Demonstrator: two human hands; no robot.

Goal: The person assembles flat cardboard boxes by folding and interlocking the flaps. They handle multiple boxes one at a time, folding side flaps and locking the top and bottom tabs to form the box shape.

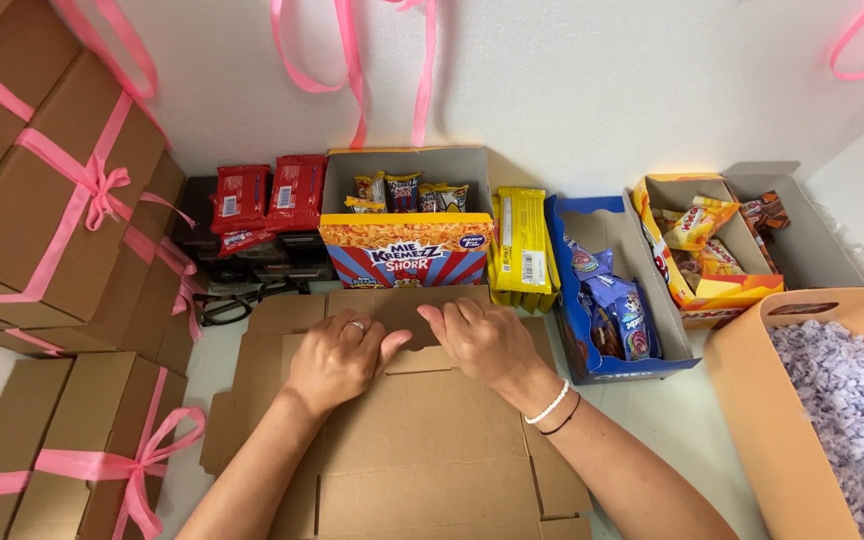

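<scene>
Both hands, the left hand (337,352) and right hand (482,338), are pressing flat on a cardboard box blank (422,440), folding its far flap; firm creasing seems needed next.

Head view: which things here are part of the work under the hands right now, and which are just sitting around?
In hand:
- flat cardboard box blank
- left hand and right hand, both pressing its far flap

Lying about:
- ribbon-tied boxes
- snack cartons along the wall
- black scissors
- orange tub of shredded paper
</scene>
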